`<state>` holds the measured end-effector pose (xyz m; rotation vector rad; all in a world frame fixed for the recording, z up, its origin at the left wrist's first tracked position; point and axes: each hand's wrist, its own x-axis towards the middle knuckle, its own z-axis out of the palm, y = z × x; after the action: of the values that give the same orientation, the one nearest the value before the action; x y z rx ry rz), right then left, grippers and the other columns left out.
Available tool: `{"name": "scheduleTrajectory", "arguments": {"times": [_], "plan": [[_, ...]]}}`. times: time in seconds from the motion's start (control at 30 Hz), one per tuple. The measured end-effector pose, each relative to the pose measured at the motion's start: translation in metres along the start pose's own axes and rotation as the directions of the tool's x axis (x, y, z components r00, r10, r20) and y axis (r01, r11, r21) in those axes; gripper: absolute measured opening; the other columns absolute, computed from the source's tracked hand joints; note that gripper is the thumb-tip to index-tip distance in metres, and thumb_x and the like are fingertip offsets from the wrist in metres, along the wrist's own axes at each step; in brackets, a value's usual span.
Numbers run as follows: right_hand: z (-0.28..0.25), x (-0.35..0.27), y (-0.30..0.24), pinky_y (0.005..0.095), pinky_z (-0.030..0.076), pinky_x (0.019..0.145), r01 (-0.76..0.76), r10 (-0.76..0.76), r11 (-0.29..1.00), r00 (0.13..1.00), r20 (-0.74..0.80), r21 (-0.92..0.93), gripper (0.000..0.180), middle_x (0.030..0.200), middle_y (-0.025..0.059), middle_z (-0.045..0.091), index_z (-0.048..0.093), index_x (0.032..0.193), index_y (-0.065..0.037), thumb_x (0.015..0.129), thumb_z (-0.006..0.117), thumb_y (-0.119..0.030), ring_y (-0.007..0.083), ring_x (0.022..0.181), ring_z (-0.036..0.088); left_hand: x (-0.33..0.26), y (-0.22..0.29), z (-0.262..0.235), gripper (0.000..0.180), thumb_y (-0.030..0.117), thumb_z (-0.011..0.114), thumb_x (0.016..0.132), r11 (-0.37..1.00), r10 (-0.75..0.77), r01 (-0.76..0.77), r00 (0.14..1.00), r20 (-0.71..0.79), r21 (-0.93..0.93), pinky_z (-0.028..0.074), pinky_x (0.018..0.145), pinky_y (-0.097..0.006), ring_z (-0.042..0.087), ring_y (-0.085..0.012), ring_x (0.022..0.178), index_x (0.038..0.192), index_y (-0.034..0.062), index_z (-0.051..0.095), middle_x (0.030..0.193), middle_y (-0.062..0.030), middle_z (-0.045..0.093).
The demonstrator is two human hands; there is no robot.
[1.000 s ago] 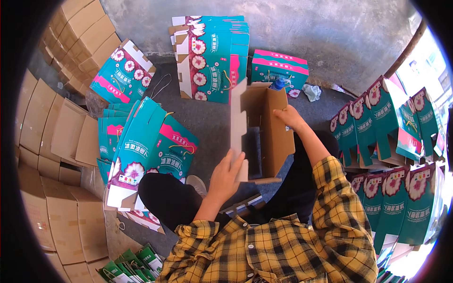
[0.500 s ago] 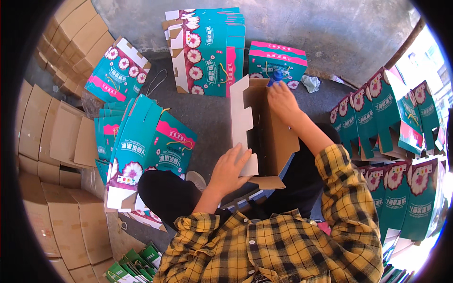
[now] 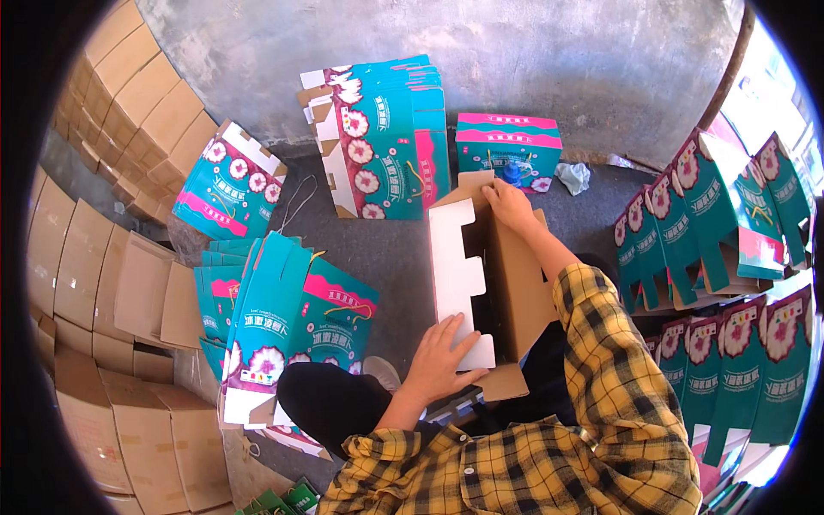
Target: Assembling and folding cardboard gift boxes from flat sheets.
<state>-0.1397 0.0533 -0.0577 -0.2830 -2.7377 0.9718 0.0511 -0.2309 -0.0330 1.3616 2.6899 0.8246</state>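
Has open carton [image 3: 503, 384] between both hands, with mouth upward and long axis running near to far. Rests left hand [image 3: 438, 362] on near end of white notched flap [image 3: 453, 275], with fingers loosely spread, not clenched. Sets right hand [image 3: 513, 208] at far end by brown wall [image 3: 525, 287], with fingers bent; can't tell how firmly closed. Has right hand nearer blue bottle [image 3: 512, 172], just beyond far end.

There's floor [image 3: 386, 275] enough for a hand to pass between the leaning teal cartons [image 3: 266, 318] and the open box [image 3: 525, 296]; farther off, the upright carton stack [image 3: 386, 163] blocks that lane, and a blue bottle [image 3: 512, 174] crowds the box's far end.
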Motion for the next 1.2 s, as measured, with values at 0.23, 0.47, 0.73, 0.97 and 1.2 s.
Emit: {"name": "scheduleTrajectory", "arguments": {"times": [0.23, 0.47, 0.73, 0.97, 1.2], "plan": [[-0.003, 0.017, 0.024, 0.0410, 0.040, 0.095, -0.127, 0.099, 0.964, 0.986, 0.132, 0.232, 0.070, 0.112, 0.0220, 0.063, 0.061, 0.116, -0.003, 0.094, 0.027, -0.061, 0.0378, 0.111, 0.056, -0.015, 0.000, 0.010, 0.052, 0.043, 0.062, 0.082, 0.996, -0.072, 0.075, 0.994, 0.080, -0.044, 0.026, 0.107, -0.052, 0.033, -0.0382, 0.132, 0.119, 0.0070, 0.058, 0.139, -0.0227, 0.040], [-0.013, 0.009, 0.021, 0.0409, 0.043, 0.094, -0.020, -0.027, 0.994, 0.904, 0.426, 0.107, 0.070, 0.112, 0.0227, 0.063, 0.064, 0.119, -0.013, 0.084, 0.041, -0.069, 0.0390, 0.110, 0.055, -0.025, 0.024, 0.040, 0.035, 0.029, 0.064, 0.082, 0.976, -0.191, 0.179, 0.977, -0.095, -0.121, 0.028, 0.106, -0.050, 0.037, -0.0389, 0.129, 0.107, 0.0045, 0.060, 0.134, -0.0205, 0.045], [-0.025, -0.020, 0.001, 0.0432, 0.049, 0.085, 0.079, -0.018, 0.955, 0.978, 0.208, -0.286, 0.060, 0.105, 0.0185, 0.064, 0.057, 0.123, -0.016, 0.074, 0.070, -0.047, 0.0344, 0.100, 0.062, -0.025, -0.017, 0.024, 0.024, 0.019, 0.067, 0.077, 0.948, -0.260, 0.193, 0.928, -0.267, -0.253, 0.036, 0.097, -0.047, 0.047, -0.0407, 0.113, 0.090, 0.0007, 0.057, 0.120, -0.0207, 0.052], [-0.034, -0.038, 0.002, 0.0446, 0.049, 0.086, -0.006, 0.184, 0.892, 0.918, 0.351, -0.452, 0.066, 0.105, 0.0200, 0.066, 0.062, 0.111, -0.003, 0.074, 0.064, -0.058, 0.0341, 0.099, 0.064, -0.011, -0.102, -0.035, 0.016, 0.018, 0.067, 0.077, 0.964, -0.264, 0.263, 0.920, -0.290, -0.043, 0.031, 0.102, -0.048, 0.041, -0.0376, 0.122, 0.086, 0.0059, 0.060, 0.126, -0.0170, 0.049], [-0.008, -0.048, -0.001, 0.0427, 0.049, 0.088, -0.070, 0.295, 0.861, 0.875, 0.383, -0.503, 0.068, 0.113, 0.0196, 0.063, 0.061, 0.113, -0.001, 0.074, 0.063, -0.057, 0.0342, 0.106, 0.061, -0.007, -0.106, -0.008, 0.035, 0.020, 0.070, 0.076, 0.791, -0.245, 0.460, 0.842, -0.481, 0.402, 0.030, 0.101, -0.050, 0.039, -0.0360, 0.125, 0.106, 0.0085, 0.057, 0.131, -0.0161, 0.046]]}}
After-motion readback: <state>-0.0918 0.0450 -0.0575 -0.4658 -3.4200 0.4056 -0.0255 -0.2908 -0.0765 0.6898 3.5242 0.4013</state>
